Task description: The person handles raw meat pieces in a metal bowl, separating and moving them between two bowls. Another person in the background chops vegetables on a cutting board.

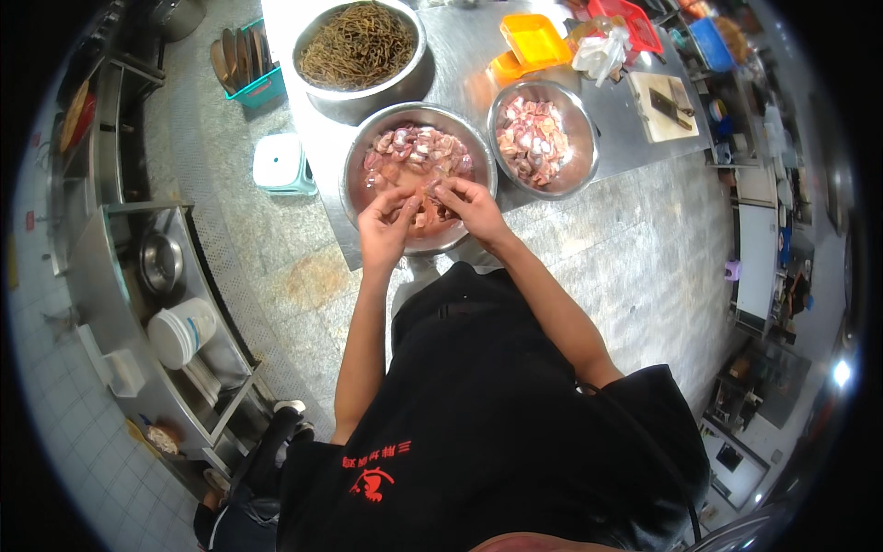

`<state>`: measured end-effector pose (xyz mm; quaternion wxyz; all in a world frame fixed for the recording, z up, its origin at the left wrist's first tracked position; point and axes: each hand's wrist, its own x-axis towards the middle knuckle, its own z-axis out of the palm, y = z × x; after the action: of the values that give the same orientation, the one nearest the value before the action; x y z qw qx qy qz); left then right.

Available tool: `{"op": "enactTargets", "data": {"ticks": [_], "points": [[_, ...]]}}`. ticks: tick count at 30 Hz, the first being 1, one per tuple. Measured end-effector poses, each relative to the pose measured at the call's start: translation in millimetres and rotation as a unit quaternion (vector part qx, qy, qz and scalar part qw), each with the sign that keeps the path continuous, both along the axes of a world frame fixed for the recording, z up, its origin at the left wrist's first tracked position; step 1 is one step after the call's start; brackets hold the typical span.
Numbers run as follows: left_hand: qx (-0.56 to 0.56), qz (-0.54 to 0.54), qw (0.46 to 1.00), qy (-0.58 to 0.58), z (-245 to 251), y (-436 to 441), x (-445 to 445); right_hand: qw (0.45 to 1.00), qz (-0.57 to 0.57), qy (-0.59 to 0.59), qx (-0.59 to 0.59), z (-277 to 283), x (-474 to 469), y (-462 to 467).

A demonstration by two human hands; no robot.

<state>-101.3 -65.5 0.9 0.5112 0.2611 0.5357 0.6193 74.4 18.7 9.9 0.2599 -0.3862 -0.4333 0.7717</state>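
In front of me stands a large steel bowl [350,165] of pinkish liquid and raw meat pieces [421,148] that look like poultry gizzards. Over its near half, my left hand [386,231] and my right hand [477,212] come close together. Their fingertips pinch a small piece of raw gizzard [429,193], partly hidden by the fingers. More pieces lie beneath them in the liquid. A second, smaller steel bowl [585,162] beside it on the right holds more raw meat pieces [534,141], with little liquid showing.
Behind the large bowl, a deep steel basin [345,103] holds brown, stringy dried food. Orange plastic baskets [534,41], a white plastic bag [600,55] and a cutting board [655,124] with a cleaver [666,107] share the steel table. A stool [279,162] stands left; another person [259,469] is behind, lower left.
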Motion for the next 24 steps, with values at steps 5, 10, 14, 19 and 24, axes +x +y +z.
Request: {"op": "enactTargets", "data": {"ticks": [5, 10, 14, 19, 24], "points": [[-0.007, 0.040, 0.991, 0.125, 20.2, 3.2, 14.8, 0.993, 0.048, -0.055, 0.090, -5.8, 2.9, 13.9], [-0.055, 0.055, 0.975, 0.206, 34.0, 10.2, 26.0, 0.984, 0.084, -0.033, 0.153, 2.7, -1.2, 30.5], [-0.075, 0.078, 0.972, 0.207, 37.4, 18.1, 40.5, 0.970, 0.109, -0.005, 0.219, 5.1, 3.6, 50.1], [-0.089, 0.096, 0.963, 0.237, 36.7, 33.2, 65.1, 0.984, 0.091, 0.053, 0.142, -2.8, 14.1, 60.8], [-0.057, 0.125, 0.969, 0.204, 38.5, 47.1, 82.3, 0.984, 0.102, 0.116, 0.091, -18.4, 21.3, 73.9]]}}
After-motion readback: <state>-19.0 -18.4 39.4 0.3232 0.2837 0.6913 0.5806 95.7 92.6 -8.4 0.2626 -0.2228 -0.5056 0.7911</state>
